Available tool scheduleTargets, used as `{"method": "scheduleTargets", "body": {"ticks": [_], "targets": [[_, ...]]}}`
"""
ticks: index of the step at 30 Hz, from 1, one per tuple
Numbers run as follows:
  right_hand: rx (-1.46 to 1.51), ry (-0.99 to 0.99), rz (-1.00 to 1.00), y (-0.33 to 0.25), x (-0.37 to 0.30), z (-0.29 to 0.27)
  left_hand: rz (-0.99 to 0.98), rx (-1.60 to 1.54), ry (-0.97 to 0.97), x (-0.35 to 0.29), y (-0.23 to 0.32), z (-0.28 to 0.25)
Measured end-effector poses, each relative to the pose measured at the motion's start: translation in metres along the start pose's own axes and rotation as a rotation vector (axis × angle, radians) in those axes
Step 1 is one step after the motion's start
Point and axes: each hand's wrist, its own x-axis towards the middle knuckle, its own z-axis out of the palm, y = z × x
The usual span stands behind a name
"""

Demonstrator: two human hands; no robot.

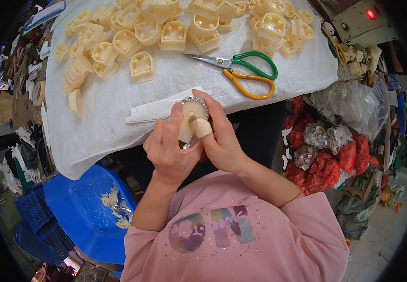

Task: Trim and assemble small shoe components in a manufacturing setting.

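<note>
In front of my chest both hands hold one cream, D-shaped plastic piece (191, 116) with a shiny, silvery beaded strip (200, 100) round its curved edge. My left hand (169, 146) grips its left and lower side with bent fingers. My right hand (222, 134) curls round the right side, its taped thumb (200, 128) pressing on the flat face. A short silvery end (190, 142) shows at the bottom, between the hands. Just behind the hands a folded white strip (154, 109) lies along the table's near edge. Scissors (221, 62) with green and orange handles lie open beyond my right hand.
Many similar cream pieces (143, 66) are heaped at the back of the white-covered table (100, 103). At lower left stands a blue basin (83, 199) holding scraps (119, 207). Red plastic bags (321, 171) and clear bags (354, 101) crowd the right. A box with a red light (363, 23) stands at far right.
</note>
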Motion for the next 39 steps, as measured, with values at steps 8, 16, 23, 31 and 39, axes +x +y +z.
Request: {"method": "scheduleTargets", "body": {"ticks": [8, 16, 23, 31, 39], "targets": [[0.396, -0.080, 0.245, 0.008, 0.002, -0.004, 0.024, -0.044, -0.028, -0.006, -0.008, 0.004], [-0.190, -0.121, -0.044, -0.001, 0.006, -0.017, -0.253, -0.069, -0.243, 0.014, 0.006, -0.014], [-0.693, -0.041, -0.358, -0.006, 0.033, -0.072, -0.815, -1.320, -0.282, 0.004, -0.021, -0.029], [-1.251, -0.180, -0.266, 0.012, 0.056, -0.106, -0.837, -1.361, -0.281, 0.004, -0.026, -0.040], [-0.904, -0.175, -0.060, -0.021, 0.025, -0.103, -0.723, -1.189, -0.319, -0.002, -0.036, -0.049]]}}
